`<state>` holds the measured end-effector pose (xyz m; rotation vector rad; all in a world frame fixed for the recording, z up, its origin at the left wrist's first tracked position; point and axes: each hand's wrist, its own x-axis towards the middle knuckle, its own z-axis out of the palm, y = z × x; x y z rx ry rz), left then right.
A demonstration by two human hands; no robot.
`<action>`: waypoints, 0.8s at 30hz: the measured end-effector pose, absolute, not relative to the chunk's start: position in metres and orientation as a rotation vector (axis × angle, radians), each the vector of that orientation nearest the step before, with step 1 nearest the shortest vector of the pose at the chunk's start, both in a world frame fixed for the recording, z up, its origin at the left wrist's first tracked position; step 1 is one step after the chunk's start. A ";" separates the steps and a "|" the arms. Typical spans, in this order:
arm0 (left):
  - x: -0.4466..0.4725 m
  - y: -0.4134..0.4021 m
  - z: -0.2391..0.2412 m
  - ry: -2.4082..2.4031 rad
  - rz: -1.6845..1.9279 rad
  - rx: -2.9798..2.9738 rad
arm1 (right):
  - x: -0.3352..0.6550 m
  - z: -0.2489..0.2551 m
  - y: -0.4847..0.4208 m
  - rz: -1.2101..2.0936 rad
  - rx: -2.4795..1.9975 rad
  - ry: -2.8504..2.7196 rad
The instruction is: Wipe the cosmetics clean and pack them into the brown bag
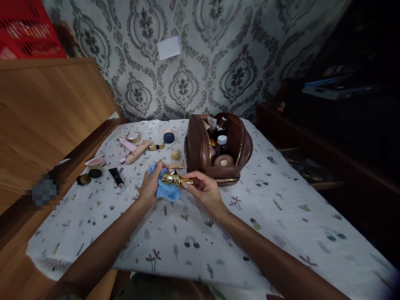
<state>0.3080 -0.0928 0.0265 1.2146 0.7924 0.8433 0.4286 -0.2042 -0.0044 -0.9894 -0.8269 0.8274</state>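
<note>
Head view looks down on a left hand (152, 183) closed around a soft, crumpled blue cloth (167, 189), which is pressed against one end of a shiny gold tube (175, 179). The right hand (204, 189) pinches the narrow other end of the tube between thumb and fingers, so it lies level between the two hands, above the middle of the surface. A white cover (281, 208) printed with small plants and shapes drapes the surface and hangs over its near edge. Just behind the hands stands a rounded brown leather bag (200, 150), zipped open, with a white-capped bottle (222, 141) and a dark bottle (222, 123) upright inside. Toward the far left corner lie a pink tube (127, 144), a square compact (133, 136) and a blue-lidded jar (169, 136). Nearer the left edge are a black tube (116, 176) and two round pots (95, 171). A smooth wooden panel (46, 112) runs along the left edge, with a red crate (28, 29) on top, and patterned grey wallpaper (218, 62) backs the far edge.
</note>
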 end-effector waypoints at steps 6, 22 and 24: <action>0.298 -0.091 0.028 0.556 0.943 1.760 | 0.429 -0.004 -0.204 0.822 -1.015 -0.794; 0.293 -0.095 0.013 0.318 0.779 2.506 | 0.434 0.004 -0.209 0.626 -1.253 -0.937; 0.293 -0.096 0.016 0.344 0.756 2.442 | 0.434 0.002 -0.209 0.640 -1.236 -0.938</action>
